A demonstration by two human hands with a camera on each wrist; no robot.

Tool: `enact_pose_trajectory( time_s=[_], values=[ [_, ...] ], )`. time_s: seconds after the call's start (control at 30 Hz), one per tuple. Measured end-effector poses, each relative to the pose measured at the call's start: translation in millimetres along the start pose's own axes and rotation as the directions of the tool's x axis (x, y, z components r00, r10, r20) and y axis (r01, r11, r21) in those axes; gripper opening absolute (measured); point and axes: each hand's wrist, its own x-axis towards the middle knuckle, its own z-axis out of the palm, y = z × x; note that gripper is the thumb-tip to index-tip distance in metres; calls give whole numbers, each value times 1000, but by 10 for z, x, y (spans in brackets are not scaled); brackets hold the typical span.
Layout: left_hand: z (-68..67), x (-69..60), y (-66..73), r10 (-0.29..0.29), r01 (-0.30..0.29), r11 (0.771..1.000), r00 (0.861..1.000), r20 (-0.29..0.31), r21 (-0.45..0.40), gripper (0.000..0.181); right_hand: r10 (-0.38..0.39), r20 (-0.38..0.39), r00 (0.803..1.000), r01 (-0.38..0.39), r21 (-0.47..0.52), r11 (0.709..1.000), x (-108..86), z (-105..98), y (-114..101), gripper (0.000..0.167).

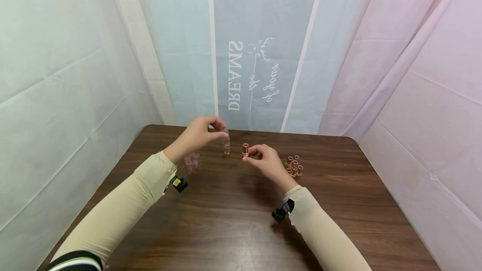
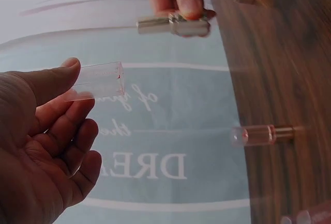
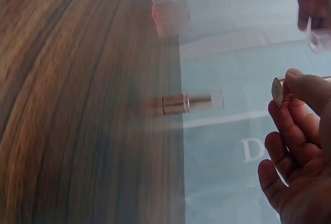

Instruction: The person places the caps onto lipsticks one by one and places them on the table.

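While pinched in left hand [image 1: 203, 133], clear cap [image 2: 103, 82]: gripped between thumb and fingers, apart from copper tube.
Copper tube [image 1: 245, 149]: pinched low in right hand [image 1: 267, 163], upright, at four o'clock from clear cap in head view.
Long axes: roughly parallel, near upright, not in line.
Clear-topped tube [image 1: 226, 150]: standing on table [image 1: 211, 221], at six o'clock from clear cap, between hands, seemingly nearer left.

- On the blue-gray cloth [image 1: 260, 20] in front of me, I saw the big white word "DREAMS" [image 1: 236, 75], sideways and backwards.
- Beside it I read curly words, "the" [image 1: 253, 83] and "of your" [image 1: 272, 83].
- Another curly bit I couldn't read.
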Motion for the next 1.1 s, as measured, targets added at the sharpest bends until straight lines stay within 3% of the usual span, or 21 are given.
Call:
enact_pose_trajectory(
  time_s=[0.33,0.67,1.1],
  values=[
    [94,118,166,39,-39,999,999,26,-14,22,-6,22,1000,5,21,1000,23,166,-59,18],
    [210,133,178,29,-25,998,997,75,-50,17,-14,18,1000,14,42,999,57,188,-135,17],
    [284,168,152,27,-26,1000,992,120,-15,14,-22,6,1000,22,51,998,85,96,-234,19]
  ],
)
